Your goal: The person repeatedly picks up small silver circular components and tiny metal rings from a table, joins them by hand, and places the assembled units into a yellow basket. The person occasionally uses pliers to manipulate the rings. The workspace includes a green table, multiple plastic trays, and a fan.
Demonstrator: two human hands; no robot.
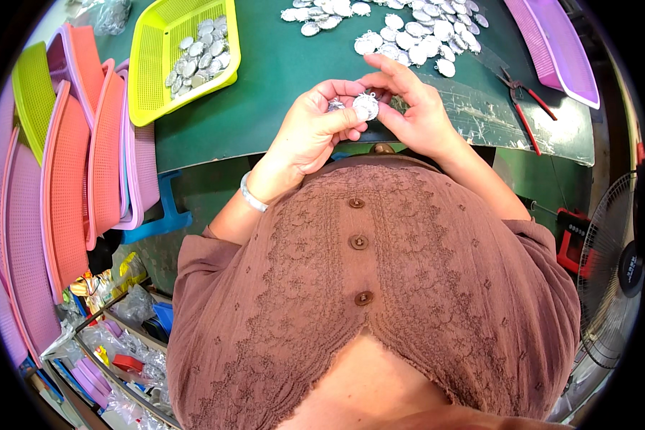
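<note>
Close to the near table edge, my left hand [312, 129] holds a round silver metal pendant [365, 107] with a small loop on its rim. Its thumb lies against the face of the disc. A second silver piece [335, 105] shows partly inside the curled fingers of that hand. From the other side, my right hand [419, 118] has its thumb and curled fingers closed at the pendant's right edge, its index finger raised. Beyond the hands lies a loose heap of similar silver pendants [446, 68]. More silver discs [202, 54] sit in a yellow-green basket [147, 72] at the left.
Red-handled pliers [521, 100] lie on the green table [279, 50] at the right, below a purple basket [552, 43]. Stacked orange baskets [68, 193] and purple ones stand at my left. A fan [605, 265] stands at the right, beside my arm.
</note>
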